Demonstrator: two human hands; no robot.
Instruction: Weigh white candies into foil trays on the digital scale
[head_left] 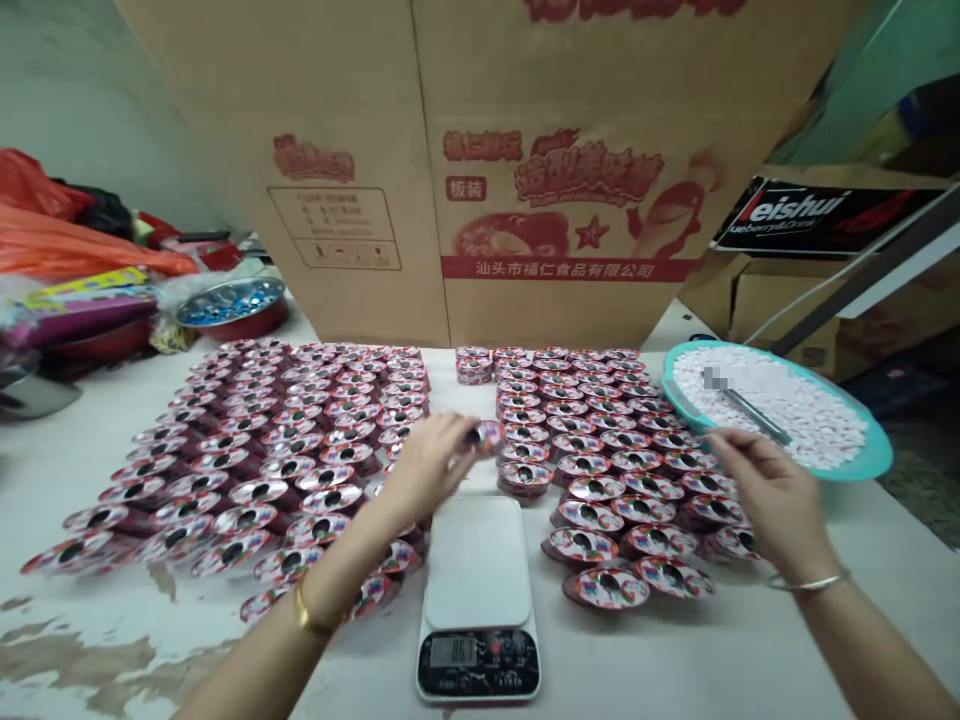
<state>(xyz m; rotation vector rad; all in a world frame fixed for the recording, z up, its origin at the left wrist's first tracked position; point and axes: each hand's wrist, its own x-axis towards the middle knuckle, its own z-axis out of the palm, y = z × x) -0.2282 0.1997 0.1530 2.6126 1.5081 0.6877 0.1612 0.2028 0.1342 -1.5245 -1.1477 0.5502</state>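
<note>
My left hand is closed on an oval packet with a red and pink print, lifted above the table beyond the scale. Just below it stands a white kitchen scale, its plate bare and its small display lit. My right hand is held near the rim of a turquoise basin, thumb and fingers pinched together. Whatever may be between those fingertips is too small to make out. The basin is filled with small white pieces, and a metal tool rests on them.
Rows of similar oval packets stand left of the scale, and more stacks stand to its right. A large cardboard sheet rises behind them. A metal bowl of blue pieces and coloured bags lie at the far left.
</note>
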